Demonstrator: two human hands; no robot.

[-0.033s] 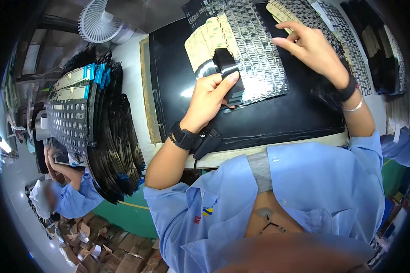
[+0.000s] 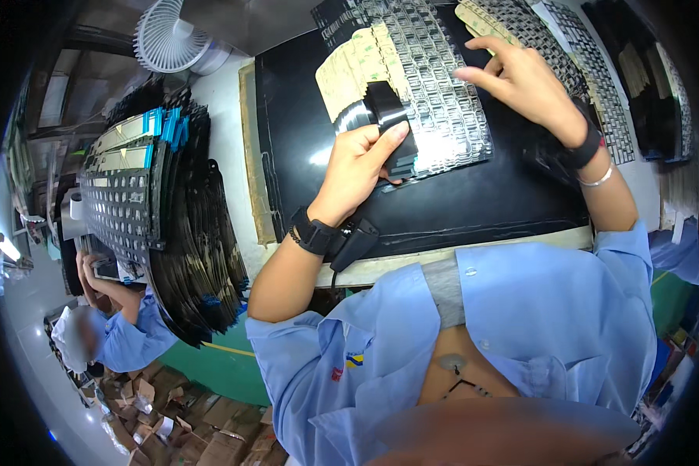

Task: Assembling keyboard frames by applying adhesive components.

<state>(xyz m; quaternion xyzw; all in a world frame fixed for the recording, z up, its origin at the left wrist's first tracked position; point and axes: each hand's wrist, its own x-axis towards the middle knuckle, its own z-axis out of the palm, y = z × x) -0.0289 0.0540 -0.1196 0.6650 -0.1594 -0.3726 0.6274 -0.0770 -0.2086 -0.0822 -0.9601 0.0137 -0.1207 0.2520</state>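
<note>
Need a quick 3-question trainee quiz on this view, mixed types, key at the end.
1. Which hand grips the black strips?
2. True or false: the right hand is clenched into a fist.
3. Where in the picture is the white fan?
A) lower right
B) upper left
C) lower left

Key:
1. The left hand.
2. False; it is open, thumb and forefinger apart.
3. B

White fan [image 2: 169,37], brown cartons [image 2: 224,423], green floor [image 2: 198,374]
</note>
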